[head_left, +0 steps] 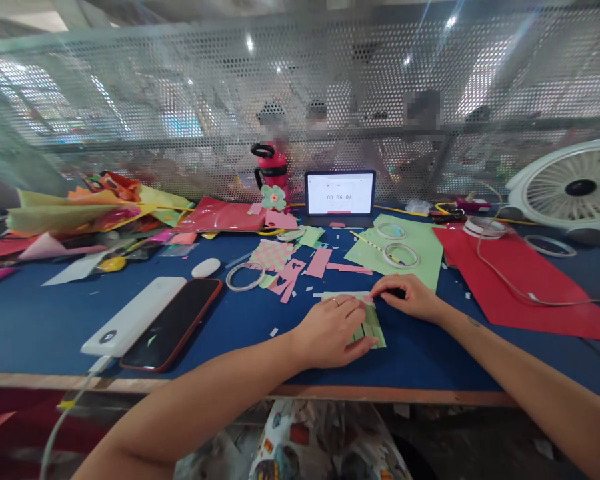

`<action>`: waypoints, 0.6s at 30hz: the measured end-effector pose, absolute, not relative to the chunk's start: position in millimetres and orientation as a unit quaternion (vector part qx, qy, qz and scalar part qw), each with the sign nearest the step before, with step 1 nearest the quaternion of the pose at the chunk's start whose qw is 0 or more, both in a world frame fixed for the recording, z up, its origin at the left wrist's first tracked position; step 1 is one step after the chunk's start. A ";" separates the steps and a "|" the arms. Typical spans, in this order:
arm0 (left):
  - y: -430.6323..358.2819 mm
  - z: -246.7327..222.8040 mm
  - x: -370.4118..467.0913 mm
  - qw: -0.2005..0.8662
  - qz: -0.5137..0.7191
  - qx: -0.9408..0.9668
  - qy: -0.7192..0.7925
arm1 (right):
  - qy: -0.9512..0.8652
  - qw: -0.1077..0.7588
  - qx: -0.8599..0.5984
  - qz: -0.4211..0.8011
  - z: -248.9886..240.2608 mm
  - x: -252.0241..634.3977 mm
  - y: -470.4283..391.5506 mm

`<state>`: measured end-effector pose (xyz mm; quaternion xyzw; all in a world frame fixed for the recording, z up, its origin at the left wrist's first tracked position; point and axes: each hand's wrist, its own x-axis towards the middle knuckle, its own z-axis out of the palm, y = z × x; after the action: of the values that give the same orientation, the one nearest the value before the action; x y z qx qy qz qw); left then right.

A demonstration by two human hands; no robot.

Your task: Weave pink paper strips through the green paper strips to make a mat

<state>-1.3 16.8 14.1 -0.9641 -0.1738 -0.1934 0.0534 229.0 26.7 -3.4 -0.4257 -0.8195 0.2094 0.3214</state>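
Note:
A small light green paper with dark lines lies near the table's front edge, a pale strip along its top. My left hand rests flat over it, fingers spread and covering much of the sheet. My right hand has its fingertips pressed together at the paper's upper right corner, beside a bit of pink paper. What those fingertips hold is too small to make out. A dark object shows under the right palm, mostly hidden. Pink paper cutouts and white scraps lie just beyond my hands.
Tape rolls sit on a larger green sheet. Red sheets and a fan are at right. A phone, white power bank and paper pile occupy the left. Behind stand a timer screen and pink bottle.

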 end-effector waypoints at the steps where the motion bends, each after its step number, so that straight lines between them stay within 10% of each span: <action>1: 20.7 19.5 -3.6 0.065 -0.200 -0.960 -0.185 | -0.811 0.326 -0.433 0.221 -1.4 229.7 26.6; 9: 99.0 68.7 -65.8 0.124 -0.028 -0.759 -0.639 | -0.784 0.378 -0.451 0.201 46.6 215.2 38.1; 18: 122.8 62.2 -88.9 0.037 0.081 -0.736 -0.671 | -0.745 0.447 -0.434 0.238 39.7 173.7 62.8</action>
<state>-88.9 122.8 62.2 -0.7360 -0.6711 0.0809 0.0368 173.7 62.8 39.7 -0.4337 -0.7452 0.2378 0.4472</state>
